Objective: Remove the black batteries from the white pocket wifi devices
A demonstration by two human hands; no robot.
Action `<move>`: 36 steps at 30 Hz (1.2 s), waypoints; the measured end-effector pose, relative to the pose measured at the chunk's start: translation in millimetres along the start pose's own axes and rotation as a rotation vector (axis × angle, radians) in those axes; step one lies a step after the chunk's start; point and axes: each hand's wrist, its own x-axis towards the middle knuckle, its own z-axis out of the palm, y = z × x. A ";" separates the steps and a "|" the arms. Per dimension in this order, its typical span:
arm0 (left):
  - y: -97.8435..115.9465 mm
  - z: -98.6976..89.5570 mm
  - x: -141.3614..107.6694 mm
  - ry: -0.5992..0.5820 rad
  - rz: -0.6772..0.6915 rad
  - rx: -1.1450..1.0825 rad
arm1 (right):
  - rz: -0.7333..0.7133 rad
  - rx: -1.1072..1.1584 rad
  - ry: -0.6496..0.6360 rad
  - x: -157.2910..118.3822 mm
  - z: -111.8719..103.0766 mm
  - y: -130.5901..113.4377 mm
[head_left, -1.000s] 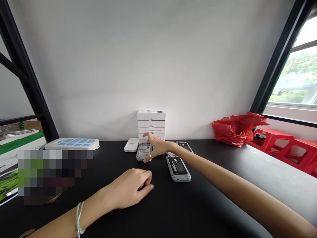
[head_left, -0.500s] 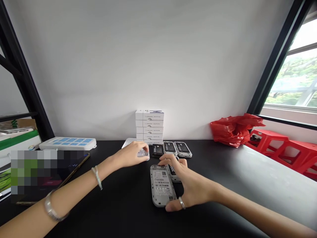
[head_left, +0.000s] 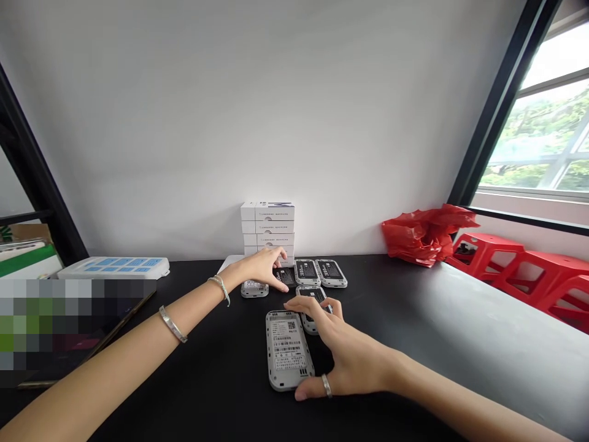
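My right hand (head_left: pixel 340 344) spans a grey open-backed handheld device (head_left: pixel 289 353), thumb at its lower right corner and fingers at its top edge. The device lies on the black table with its printed label and empty battery bay facing up. My left hand (head_left: pixel 263 267) reaches over a black battery (head_left: pixel 287 277), its thumb at the front edge and fingers apart on the far side. Left of it, under my wrist, lies another labelled device (head_left: pixel 254 290). Behind my right fingers sits a device with a battery in it (head_left: pixel 311 293); two more such devices (head_left: pixel 307 272) lie behind.
White boxes (head_left: pixel 268 227) stand stacked against the wall. A white case with blue labels (head_left: pixel 115 267) and a partly blurred tablet-like screen (head_left: pixel 119 325) lie at left. At right are a red plastic bag (head_left: pixel 421 236) and red stools (head_left: pixel 492 245) beyond the table edge.
My left hand has moved right, from the labelled device to the black battery. My right hand stays at the grey device. The view has shifted slightly.
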 end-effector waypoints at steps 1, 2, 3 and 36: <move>3.3 -1.3 -4.1 0.014 -0.010 0.014 | -0.002 0.014 0.012 0.1 1.4 1.3; 7.2 -3.1 -9.3 0.028 -0.018 0.029 | -0.011 0.028 0.026 0.2 2.8 2.5; 11.5 -5.3 -15.6 0.043 -0.023 0.041 | -0.026 0.040 0.041 0.3 4.0 3.4; 67.7 20.2 -144.1 0.035 -0.054 -0.286 | -0.168 -0.046 0.041 10.8 4.0 -5.9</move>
